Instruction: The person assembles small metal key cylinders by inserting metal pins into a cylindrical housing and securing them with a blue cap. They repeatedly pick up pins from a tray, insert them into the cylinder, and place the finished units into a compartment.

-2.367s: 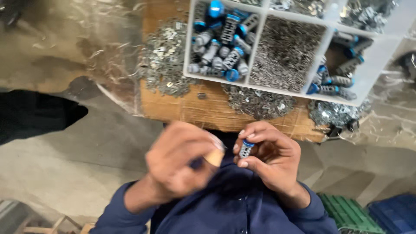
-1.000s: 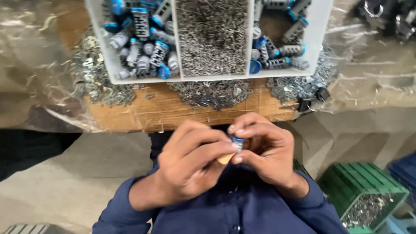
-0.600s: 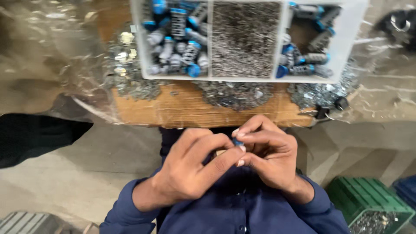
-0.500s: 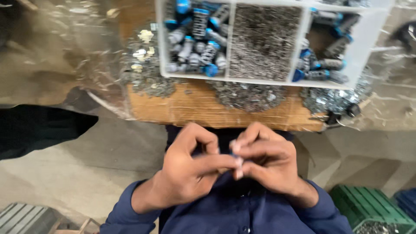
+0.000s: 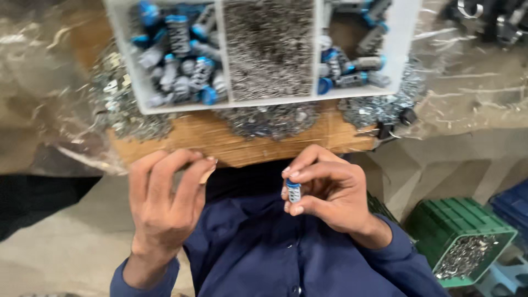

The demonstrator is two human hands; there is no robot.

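The left hand (image 5: 165, 206) is held loosely curled, apparently empty, though its fingertips are blurred. The small blue-capped cylinder (image 5: 293, 191) is pinched upright by the right hand (image 5: 330, 192), over the lap, below the white divided tray (image 5: 269, 102). If the pinch slackens, the part could be lost into clothing.

The person wears a dark navy shirt (image 5: 258, 247) with long sleeves, cuffs ending at the wrists toward 7 and 4 o'clock. A front placket runs down at 6 o'clock, with what looks like a small button. Both hands are bare.
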